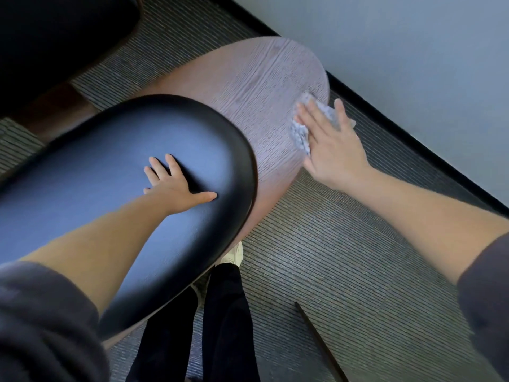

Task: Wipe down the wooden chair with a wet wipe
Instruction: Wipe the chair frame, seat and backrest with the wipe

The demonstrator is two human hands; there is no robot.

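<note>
The wooden chair's curved backrest (248,86) fills the centre, pale brown with visible grain. Its black padded seat (96,194) lies in front of it at the left. My right hand (333,150) presses a crumpled whitish wet wipe (298,133) flat against the right edge of the wooden back, fingers straight and spread. My left hand (176,186) rests flat on the black seat cushion with fingers spread.
Grey ribbed carpet (344,257) covers the floor. A pale wall with a black baseboard (413,139) runs along the right. Another dark chair (55,37) stands at the top left. My dark trouser legs and a light shoe (234,256) are below the seat.
</note>
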